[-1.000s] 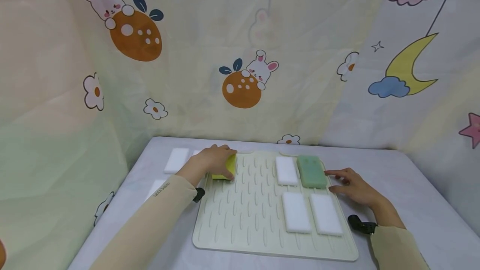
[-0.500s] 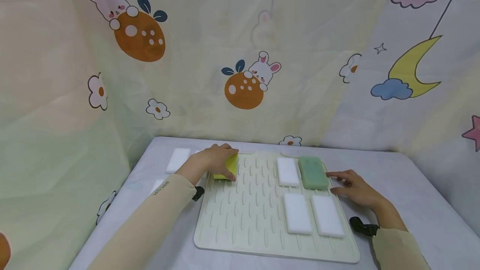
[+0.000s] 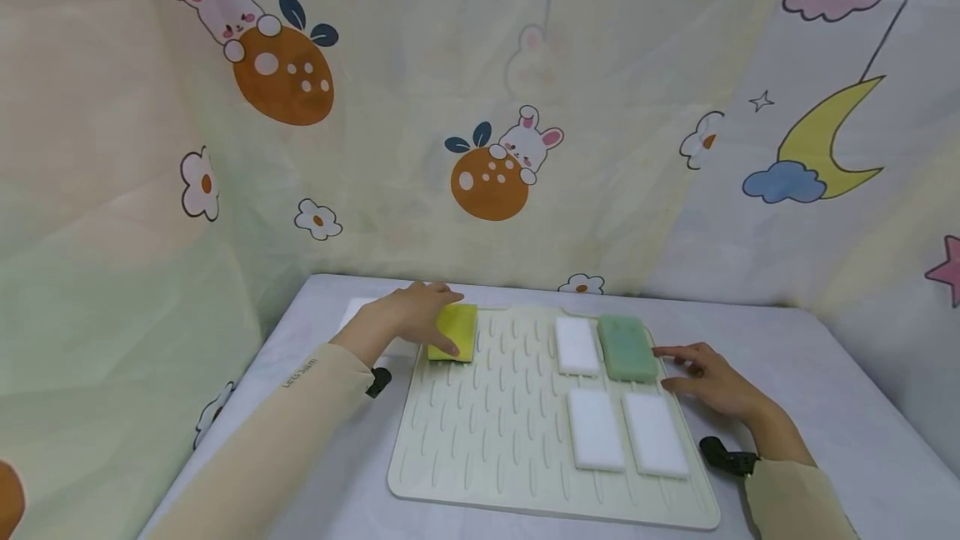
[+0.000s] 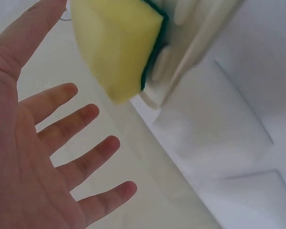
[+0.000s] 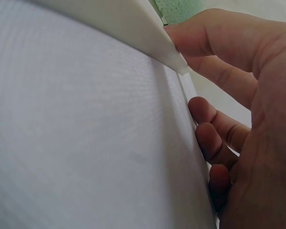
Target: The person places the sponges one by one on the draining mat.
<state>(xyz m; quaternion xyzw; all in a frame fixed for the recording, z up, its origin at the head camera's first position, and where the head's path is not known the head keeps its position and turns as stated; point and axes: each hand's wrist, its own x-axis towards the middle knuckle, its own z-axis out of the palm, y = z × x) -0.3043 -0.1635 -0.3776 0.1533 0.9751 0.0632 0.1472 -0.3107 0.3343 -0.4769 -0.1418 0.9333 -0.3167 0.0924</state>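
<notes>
1. Left hand (image 3: 408,312): fingers spread, holding nothing; thumb over the near end of the yellow sponge (image 3: 461,326), contact unclear.
2. The sponge lies just right of this nearer hand, on the far-left corner of the mat (image 3: 480,436), yellow face up, long axis seemingly pointing forward.
3. Right hand (image 3: 712,380): relaxed, gripping nothing, touching the mat's right edge.

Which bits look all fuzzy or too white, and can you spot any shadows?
Head view: the mat looks fairly clear, in soft light; left wrist view: the yellow sponge looks a bit blurry, and the white blocks nearly melt into the pale tablecloth; right wrist view: a soft grey shadow lies beside the right hand.
</notes>
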